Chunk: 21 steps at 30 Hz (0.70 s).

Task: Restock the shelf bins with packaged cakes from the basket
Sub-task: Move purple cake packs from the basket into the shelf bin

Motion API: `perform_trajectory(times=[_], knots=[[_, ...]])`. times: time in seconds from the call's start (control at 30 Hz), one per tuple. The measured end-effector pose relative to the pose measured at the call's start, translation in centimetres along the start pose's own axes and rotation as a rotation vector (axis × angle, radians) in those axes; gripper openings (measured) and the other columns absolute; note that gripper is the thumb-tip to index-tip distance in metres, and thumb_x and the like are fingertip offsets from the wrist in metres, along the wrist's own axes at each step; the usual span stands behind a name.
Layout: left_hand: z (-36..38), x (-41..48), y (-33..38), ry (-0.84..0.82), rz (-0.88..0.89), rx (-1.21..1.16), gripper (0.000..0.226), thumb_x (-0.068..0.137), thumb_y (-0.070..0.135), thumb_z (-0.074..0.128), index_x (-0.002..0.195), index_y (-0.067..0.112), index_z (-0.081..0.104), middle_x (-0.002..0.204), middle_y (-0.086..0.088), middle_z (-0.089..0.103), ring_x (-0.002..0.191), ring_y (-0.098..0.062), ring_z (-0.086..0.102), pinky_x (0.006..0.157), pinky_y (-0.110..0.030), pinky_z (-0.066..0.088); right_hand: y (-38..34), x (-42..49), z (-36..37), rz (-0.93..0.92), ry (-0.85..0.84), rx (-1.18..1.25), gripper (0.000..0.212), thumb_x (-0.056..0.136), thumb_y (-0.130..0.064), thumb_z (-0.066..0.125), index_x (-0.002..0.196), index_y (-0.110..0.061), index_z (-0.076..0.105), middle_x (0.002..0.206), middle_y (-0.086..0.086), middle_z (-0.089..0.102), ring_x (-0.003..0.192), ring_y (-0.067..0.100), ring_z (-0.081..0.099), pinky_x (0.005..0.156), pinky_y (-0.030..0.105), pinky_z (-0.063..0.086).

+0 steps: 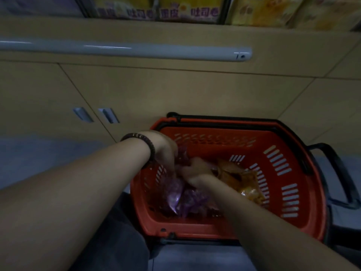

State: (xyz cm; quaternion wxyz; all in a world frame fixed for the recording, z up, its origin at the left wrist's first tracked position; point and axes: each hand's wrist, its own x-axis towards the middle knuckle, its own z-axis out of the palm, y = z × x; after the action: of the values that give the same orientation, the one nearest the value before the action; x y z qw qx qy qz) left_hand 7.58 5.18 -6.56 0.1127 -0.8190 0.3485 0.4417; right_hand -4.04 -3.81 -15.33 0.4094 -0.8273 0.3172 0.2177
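A red plastic basket (283, 173) with black handles stands on the floor in front of the shelf unit. Purple packaged cakes (181, 198) lie in its left part and orange-yellow packaged cakes (244, 182) in its right part. Both my hands are down inside the basket. My left hand (166, 151), with a dark bead bracelet at the wrist, has its fingers curled round a purple packet (182, 155). My right hand (197, 169) is curled among the packets; the dim, blurred frame hides what its fingers hold.
The beige cabinet front (175, 90) of the shelf unit rises behind the basket, with two recessed handles (96, 115). A pale rail (136, 50) runs across above it. At the top edge, shelf bins hold purple packs (156, 10) and yellow packs (273, 10).
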Motion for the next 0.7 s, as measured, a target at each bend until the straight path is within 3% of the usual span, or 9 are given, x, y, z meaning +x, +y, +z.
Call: perform_trajectory(times=[0.07, 0.13, 0.17, 0.23, 0.33, 0.43, 0.53, 0.6, 0.7], knots=[[0.4, -0.1, 0.2, -0.063, -0.025, -0.101, 0.070, 0.087, 0.054, 0.081, 0.138, 0.010, 0.063, 0.134, -0.007, 0.069, 0.116, -0.025, 0.070, 0.066, -0.017, 0.059, -0.7, 0.0, -2.1, 0.070, 0.042, 0.125, 0.078, 0.053, -0.075, 0.074, 0.111, -0.022, 0.081, 0.108, 0.006, 0.077, 0.093, 0.025, 0.071, 0.074, 0.032, 0.055], [0.8, -0.7, 0.7, -0.121, -0.015, -0.233, 0.083, 0.076, 0.063, 0.087, 0.136, 0.009, 0.064, 0.130, -0.007, 0.072, 0.115, -0.027, 0.072, 0.087, -0.034, 0.065, -1.2, 0.0, -3.6, 0.081, 0.015, 0.114, 0.064, 0.066, -0.072, 0.065, 0.110, -0.028, 0.081, 0.106, 0.005, 0.074, 0.079, 0.022, 0.066, 0.068, 0.025, 0.054], [1.0, -1.0, 0.8, -0.117, -0.010, -0.256, 0.085, 0.071, 0.065, 0.089, 0.132, 0.009, 0.068, 0.124, -0.008, 0.076, 0.110, -0.029, 0.075, 0.088, -0.041, 0.065, -1.3, 0.0, -4.2, 0.080, 0.012, 0.180, 0.057, 0.074, -0.069, 0.064, 0.106, -0.025, 0.081, 0.102, 0.006, 0.073, 0.076, 0.023, 0.067, 0.066, 0.024, 0.057], [0.9, -1.2, 0.9, -0.056, -0.009, -0.175, 0.070, 0.069, 0.056, 0.092, 0.116, 0.006, 0.077, 0.109, -0.013, 0.081, 0.095, -0.032, 0.079, 0.077, -0.044, 0.066, -1.3, -0.4, -4.8, 0.131, -0.027, 0.512, 0.063, 0.079, -0.071, 0.062, 0.094, -0.012, 0.080, 0.095, 0.015, 0.076, 0.074, 0.030, 0.072, 0.068, 0.036, 0.063], [0.7, -1.5, 0.6, -0.015, -0.044, -0.087, 0.030, 0.082, 0.021, 0.084, 0.105, 0.001, 0.080, 0.102, -0.017, 0.081, 0.079, -0.026, 0.074, 0.062, -0.028, 0.058, -0.1, -1.7, -5.2, 0.075, -0.096, 0.863, 0.073, 0.101, -0.069, 0.039, 0.091, -0.003, 0.069, 0.073, 0.017, 0.071, 0.061, 0.032, 0.069, 0.062, 0.039, 0.058], [0.0, -2.0, -0.6, -0.073, -0.089, -0.220, 0.012, 0.087, 0.007, 0.075, 0.097, 0.000, 0.074, 0.092, -0.021, 0.074, 0.083, -0.032, 0.068, 0.076, -0.036, 0.055, 3.3, -0.6, -3.2, -0.086, 0.168, 0.485, 0.057, 0.089, -0.068, 0.050, 0.083, -0.017, 0.072, 0.077, 0.012, 0.076, 0.075, 0.039, 0.073, 0.075, 0.061, 0.060], [-1.1, -2.8, -1.7, -0.119, -0.085, -0.296, 0.012, 0.087, 0.006, 0.078, 0.092, 0.003, 0.067, 0.087, -0.021, 0.063, 0.084, -0.029, 0.063, 0.086, -0.041, 0.060, 6.1, 0.1, -1.6, -0.218, 0.105, -0.046, 0.040, 0.077, -0.058, 0.057, 0.108, -0.037, 0.071, 0.109, 0.001, 0.078, 0.101, 0.029, 0.073, 0.096, 0.047, 0.058], [-1.5, -3.3, -2.1, -0.107, -0.076, -0.355, 0.016, 0.091, 0.002, 0.076, 0.103, -0.004, 0.068, 0.099, -0.022, 0.068, 0.095, -0.032, 0.071, 0.098, -0.050, 0.061, 6.9, -0.4, -0.5, -0.331, 0.009, -0.322, 0.057, 0.080, -0.053, 0.057, 0.133, -0.033, 0.062, 0.138, 0.006, 0.066, 0.124, 0.029, 0.063, 0.111, 0.037, 0.046], [-1.7, -3.5, -2.3, -0.043, -0.081, -0.374, 0.037, 0.095, -0.001, 0.072, 0.131, -0.002, 0.064, 0.128, -0.020, 0.070, 0.113, -0.033, 0.073, 0.094, -0.052, 0.063, 8.4, 1.0, 1.8, -0.482, -0.069, -0.695, 0.093, 0.073, -0.071, 0.057, 0.154, -0.031, 0.036, 0.156, 0.016, 0.046, 0.140, 0.040, 0.047, 0.119, 0.047, 0.037]])
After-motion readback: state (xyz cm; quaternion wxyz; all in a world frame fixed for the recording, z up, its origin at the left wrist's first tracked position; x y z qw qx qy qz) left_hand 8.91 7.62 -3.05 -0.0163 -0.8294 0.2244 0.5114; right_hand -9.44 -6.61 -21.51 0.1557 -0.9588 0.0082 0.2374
